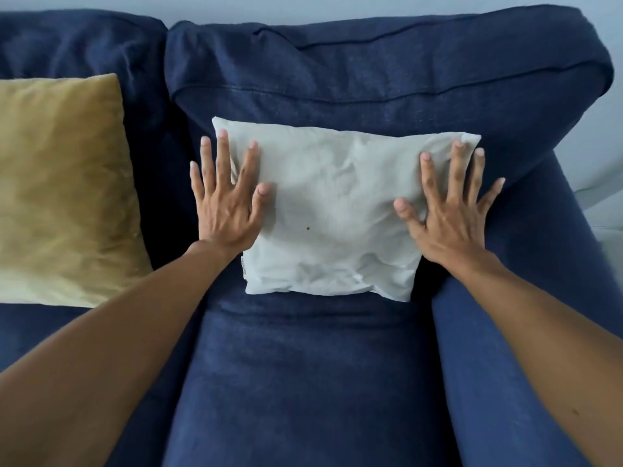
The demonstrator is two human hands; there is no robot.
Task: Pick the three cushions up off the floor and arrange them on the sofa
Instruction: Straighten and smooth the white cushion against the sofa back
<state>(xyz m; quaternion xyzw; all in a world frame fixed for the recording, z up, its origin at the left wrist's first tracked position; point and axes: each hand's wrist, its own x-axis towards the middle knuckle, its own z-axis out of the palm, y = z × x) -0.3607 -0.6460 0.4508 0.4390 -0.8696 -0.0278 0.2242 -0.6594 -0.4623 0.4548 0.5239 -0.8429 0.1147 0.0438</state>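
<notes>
A white cushion (332, 210) leans against the back of the dark blue sofa (387, 79), on its right-hand seat. My left hand (226, 200) lies flat over the cushion's left edge, fingers spread, gripping nothing. My right hand (451, 210) lies flat over its right edge, fingers spread too. A mustard-yellow cushion (64, 190) stands against the sofa back on the seat to the left, partly cut off by the frame. No third cushion is in view.
The sofa's right armrest (512, 332) runs down the right side, close to my right forearm. The blue seat (303, 382) stretches toward me below the white cushion. A pale wall (303, 8) shows behind the sofa.
</notes>
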